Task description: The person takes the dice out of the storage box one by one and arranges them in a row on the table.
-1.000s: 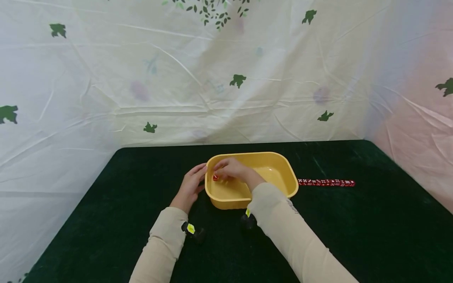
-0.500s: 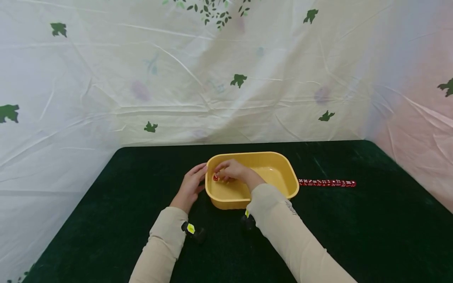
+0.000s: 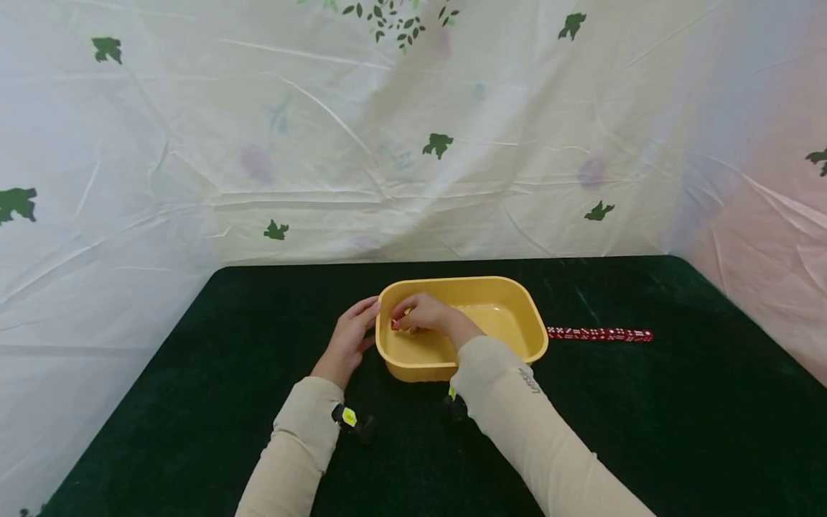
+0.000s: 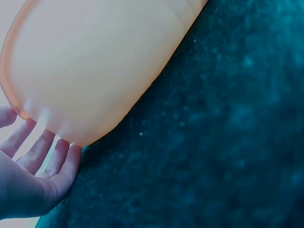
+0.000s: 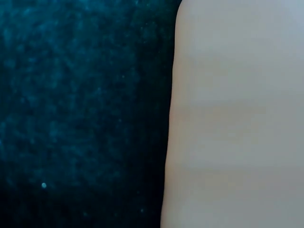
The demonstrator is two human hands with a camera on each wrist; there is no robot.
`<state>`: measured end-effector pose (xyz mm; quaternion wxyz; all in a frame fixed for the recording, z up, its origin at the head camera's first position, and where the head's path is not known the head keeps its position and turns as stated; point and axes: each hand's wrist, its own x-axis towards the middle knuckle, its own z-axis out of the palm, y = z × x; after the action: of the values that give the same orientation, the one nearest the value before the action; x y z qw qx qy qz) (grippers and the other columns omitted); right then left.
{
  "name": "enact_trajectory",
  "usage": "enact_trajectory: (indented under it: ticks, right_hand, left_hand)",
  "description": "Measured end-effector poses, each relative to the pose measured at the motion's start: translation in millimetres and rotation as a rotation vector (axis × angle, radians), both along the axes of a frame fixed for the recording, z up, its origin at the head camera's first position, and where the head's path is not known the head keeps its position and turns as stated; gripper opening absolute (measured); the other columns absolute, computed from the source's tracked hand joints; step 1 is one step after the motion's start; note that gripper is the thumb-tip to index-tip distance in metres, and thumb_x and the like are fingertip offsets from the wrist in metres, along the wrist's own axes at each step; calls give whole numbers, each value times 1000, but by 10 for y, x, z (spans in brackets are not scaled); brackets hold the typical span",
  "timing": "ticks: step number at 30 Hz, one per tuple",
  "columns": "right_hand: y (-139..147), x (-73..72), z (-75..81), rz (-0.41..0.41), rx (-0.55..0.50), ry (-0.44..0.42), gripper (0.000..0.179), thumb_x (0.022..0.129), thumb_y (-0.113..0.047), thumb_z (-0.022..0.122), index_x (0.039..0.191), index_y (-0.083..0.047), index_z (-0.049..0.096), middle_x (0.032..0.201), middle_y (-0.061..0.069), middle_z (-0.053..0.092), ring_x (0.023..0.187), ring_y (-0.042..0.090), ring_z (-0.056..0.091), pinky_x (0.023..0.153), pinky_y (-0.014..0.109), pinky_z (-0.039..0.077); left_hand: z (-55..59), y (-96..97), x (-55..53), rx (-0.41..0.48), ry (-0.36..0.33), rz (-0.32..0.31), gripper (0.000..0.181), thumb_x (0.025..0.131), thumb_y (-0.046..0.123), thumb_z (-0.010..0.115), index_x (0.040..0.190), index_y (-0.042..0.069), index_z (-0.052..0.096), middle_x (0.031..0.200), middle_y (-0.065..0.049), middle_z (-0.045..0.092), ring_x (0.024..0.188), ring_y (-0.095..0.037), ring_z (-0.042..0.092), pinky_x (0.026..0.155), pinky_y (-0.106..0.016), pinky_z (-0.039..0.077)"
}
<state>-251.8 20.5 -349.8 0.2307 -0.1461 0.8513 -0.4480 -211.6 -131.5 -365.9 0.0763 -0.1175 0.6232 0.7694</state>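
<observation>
A yellow plastic basin point(image 3: 510, 327) stands on the dark green tabletop. Down inside its left end, my right hand point(image 3: 423, 314) pinches a small red die point(image 3: 395, 324) between thumb and fingers; the hand covers part of it. My left hand point(image 3: 349, 337) touches the basin's left outer wall. In the left wrist view, the spread fingers of that left hand point(image 4: 40, 166) rest their tips against the basin wall point(image 4: 90, 71). Only the basin's side point(image 5: 237, 114) and dark cloth show in the right wrist view, with the right hand out of sight.
A straight row of several red dice with white pips point(image 3: 601, 334) extends rightward from the basin's right side. Dark green cloth point(image 3: 291, 309) covers the table. White and pink patterned sheets point(image 3: 323, 172) hang behind and beside it.
Inside the basin, the right fingers have closed in on the red die, which sits more hidden than before. The left hand keeps its place. The head view has shifted slightly.
</observation>
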Motion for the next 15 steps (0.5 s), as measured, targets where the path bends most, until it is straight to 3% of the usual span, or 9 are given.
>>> enact_trajectory:
  ticks: [15]
  right_hand:
    - [-15,-4,-18,34,45,49,15,75,-6,65,90,-5,65,76,4,55,57,17,45,53,22,40]
  left_hand:
    - [-26,0,-2,-4,26,0,30,85,26,54,113,14,54,113,-4,51,101,-21,48,83,-41,39]
